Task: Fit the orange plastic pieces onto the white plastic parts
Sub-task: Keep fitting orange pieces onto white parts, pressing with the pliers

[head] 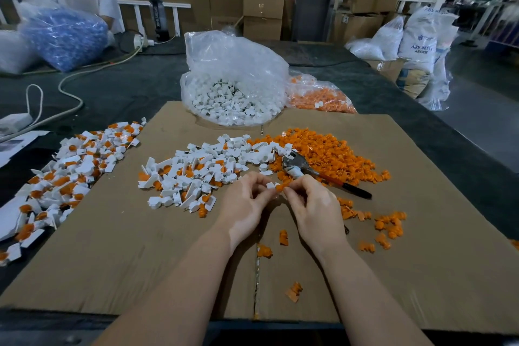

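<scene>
Two hands meet mid-cardboard: my left hand (243, 202) pinches one white part (271, 185), right hand (314, 205) pinches one orange piece (280, 187); one tool (323, 175) at 1 o'clock.

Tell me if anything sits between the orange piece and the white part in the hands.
Nothing visible does. The left hand pinches the white part, the right hand pinches the orange piece, and the two already meet.
</scene>
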Motion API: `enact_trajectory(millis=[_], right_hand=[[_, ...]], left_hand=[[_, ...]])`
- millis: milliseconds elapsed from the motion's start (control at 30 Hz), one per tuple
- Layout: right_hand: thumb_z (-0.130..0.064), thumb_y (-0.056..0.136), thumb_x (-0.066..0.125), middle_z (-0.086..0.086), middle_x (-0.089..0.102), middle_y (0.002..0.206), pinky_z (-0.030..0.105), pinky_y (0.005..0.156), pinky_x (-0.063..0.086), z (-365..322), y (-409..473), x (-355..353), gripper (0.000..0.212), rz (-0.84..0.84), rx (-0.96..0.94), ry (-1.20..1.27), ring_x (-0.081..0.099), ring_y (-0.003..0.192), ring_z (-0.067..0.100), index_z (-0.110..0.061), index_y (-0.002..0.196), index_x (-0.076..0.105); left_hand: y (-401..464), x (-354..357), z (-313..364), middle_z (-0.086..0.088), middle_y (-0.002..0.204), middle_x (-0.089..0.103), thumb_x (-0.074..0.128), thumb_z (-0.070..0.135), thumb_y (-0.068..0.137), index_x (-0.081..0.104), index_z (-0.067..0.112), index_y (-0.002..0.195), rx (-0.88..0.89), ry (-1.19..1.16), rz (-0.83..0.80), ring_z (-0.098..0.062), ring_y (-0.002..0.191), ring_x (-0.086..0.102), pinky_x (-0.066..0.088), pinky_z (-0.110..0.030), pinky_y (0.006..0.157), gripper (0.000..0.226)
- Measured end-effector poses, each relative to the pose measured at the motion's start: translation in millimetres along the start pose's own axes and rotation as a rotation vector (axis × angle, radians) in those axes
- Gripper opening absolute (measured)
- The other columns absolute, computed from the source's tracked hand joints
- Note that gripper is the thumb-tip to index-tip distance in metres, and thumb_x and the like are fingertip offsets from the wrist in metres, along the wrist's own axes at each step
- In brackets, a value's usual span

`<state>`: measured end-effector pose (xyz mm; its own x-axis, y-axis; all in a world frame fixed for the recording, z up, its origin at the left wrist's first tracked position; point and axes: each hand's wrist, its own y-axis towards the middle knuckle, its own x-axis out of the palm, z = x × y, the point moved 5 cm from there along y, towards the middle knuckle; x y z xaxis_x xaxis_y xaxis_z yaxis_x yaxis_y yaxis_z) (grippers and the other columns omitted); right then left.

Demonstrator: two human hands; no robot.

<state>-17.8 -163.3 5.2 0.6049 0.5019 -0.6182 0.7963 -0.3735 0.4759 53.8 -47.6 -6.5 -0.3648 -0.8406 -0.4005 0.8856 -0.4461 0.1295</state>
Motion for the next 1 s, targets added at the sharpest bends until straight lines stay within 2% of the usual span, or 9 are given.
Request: enact_trajectory(millis=[100, 200, 333, 433, 533, 667, 833, 1000], right_hand=[[-0.020, 0.088, 0.062, -0.002, 0.059, 0.073, 0.028, 0.059, 0.040, -2.6, -1.2, -0.6, 0.011, 0.023, -0.038, -0.109, 0.050, 0.070, 0.013, -0.011, 0.082, 0.060], [-0.015, 0.085, 0.066, 0.001, 0.060, 0.069, 0.027, 0.055, 0.038, -7.7, -2.8, 0.0, 0.012, 0.041, -0.095, -0.177, 0.051, 0.066, 0.016, -0.008, 0.077, 0.060], [-0.011, 0.083, 0.067, 0.005, 0.060, 0.067, 0.026, 0.055, 0.034, -8.5, -2.8, 1.8, 0.014, 0.017, -0.111, -0.187, 0.051, 0.063, 0.019, -0.006, 0.074, 0.058], [-0.011, 0.085, 0.064, 0.007, 0.059, 0.068, 0.029, 0.056, 0.038, -8.3, -2.3, 4.1, 0.014, -0.033, -0.115, -0.170, 0.052, 0.066, 0.023, -0.005, 0.075, 0.057], [-0.010, 0.085, 0.063, 0.009, 0.058, 0.069, 0.034, 0.058, 0.040, -8.6, -2.0, 7.2, 0.015, -0.072, -0.131, -0.165, 0.053, 0.067, 0.025, -0.005, 0.074, 0.056], [-0.014, 0.086, 0.063, 0.005, 0.062, 0.075, 0.027, 0.061, 0.036, -6.3, -0.5, 7.0, 0.011, -0.067, -0.108, -0.134, 0.054, 0.073, 0.020, -0.006, 0.079, 0.060], [-0.020, 0.083, 0.068, -0.001, 0.064, 0.077, 0.026, 0.066, 0.046, -8.1, -1.2, 2.2, 0.011, -0.045, -0.100, -0.050, 0.056, 0.074, 0.014, -0.010, 0.084, 0.065], [-0.012, 0.080, 0.072, -0.001, 0.062, 0.086, 0.027, 0.071, 0.049, -12.4, -2.3, -2.7, 0.023, -0.023, -0.117, 0.025, 0.055, 0.077, 0.011, -0.010, 0.101, 0.066]], left_hand=[[-0.9, -1.2, -0.5, 0.001, 0.080, 0.068, 0.061, 0.020, 0.088, 0.061, 0.017, 0.093, -0.012, -0.023, 0.012, -0.009, 0.076, 0.062, 0.044, -0.014, 0.067, 0.005], [-1.8, -0.9, 0.0, -0.002, 0.085, 0.070, 0.062, 0.019, 0.088, 0.061, 0.018, 0.092, -0.027, -0.036, 0.003, -0.011, 0.081, 0.064, 0.047, -0.022, 0.075, 0.005], [-2.8, -1.3, 3.0, -0.001, 0.080, 0.069, 0.062, 0.015, 0.088, 0.061, 0.019, 0.087, -0.021, -0.041, -0.010, -0.006, 0.074, 0.063, 0.045, -0.009, 0.064, 0.004], [-3.5, -0.8, 4.2, -0.006, 0.084, 0.069, 0.061, 0.013, 0.088, 0.062, 0.013, 0.092, -0.028, -0.046, -0.029, -0.009, 0.075, 0.064, 0.046, -0.009, 0.064, 0.004], [-3.7, 0.9, 4.2, -0.010, 0.088, 0.069, 0.061, 0.013, 0.088, 0.062, 0.011, 0.092, -0.043, -0.034, -0.039, -0.017, 0.081, 0.065, 0.049, -0.018, 0.071, 0.005], [-3.4, 0.5, 3.9, -0.010, 0.089, 0.069, 0.060, 0.014, 0.089, 0.060, 0.014, 0.091, -0.051, -0.061, -0.030, -0.017, 0.083, 0.066, 0.051, -0.024, 0.076, 0.002], [-0.8, -1.5, 2.5, -0.007, 0.086, 0.067, 0.055, 0.017, 0.092, 0.059, 0.016, 0.094, -0.040, -0.039, -0.002, -0.019, 0.084, 0.063, 0.048, -0.037, 0.082, 0.005], [-1.4, -2.4, 1.5, -0.008, 0.087, 0.068, 0.054, 0.017, 0.092, 0.061, 0.013, 0.099, -0.037, -0.033, -0.007, -0.021, 0.086, 0.064, 0.048, -0.040, 0.084, 0.010]])
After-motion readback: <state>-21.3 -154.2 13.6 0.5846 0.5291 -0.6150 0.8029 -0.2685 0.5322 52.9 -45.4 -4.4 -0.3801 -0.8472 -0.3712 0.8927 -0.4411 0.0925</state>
